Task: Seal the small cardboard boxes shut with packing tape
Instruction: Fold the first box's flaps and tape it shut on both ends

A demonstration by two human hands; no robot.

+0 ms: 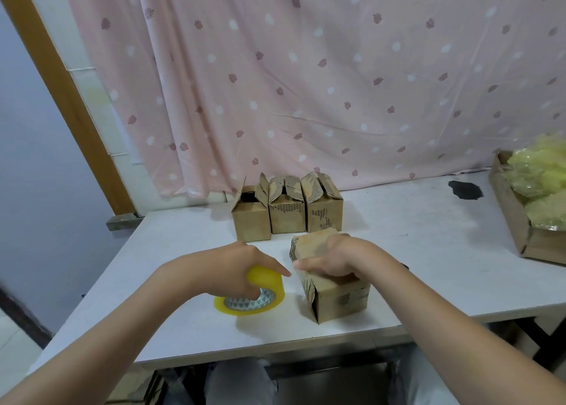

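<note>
Judging by the ragged flaps, the near box (332, 279) on the desk (428, 251) is light, soft cardboard, pinned under the right hand (330, 259); the tape roll (254, 294) is gripped by the left hand (242, 266), best held through its core.

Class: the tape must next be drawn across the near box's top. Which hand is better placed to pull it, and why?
Left. The left hand already grips the tape roll beside the near box, while the right hand presses down on the box's top.
</note>
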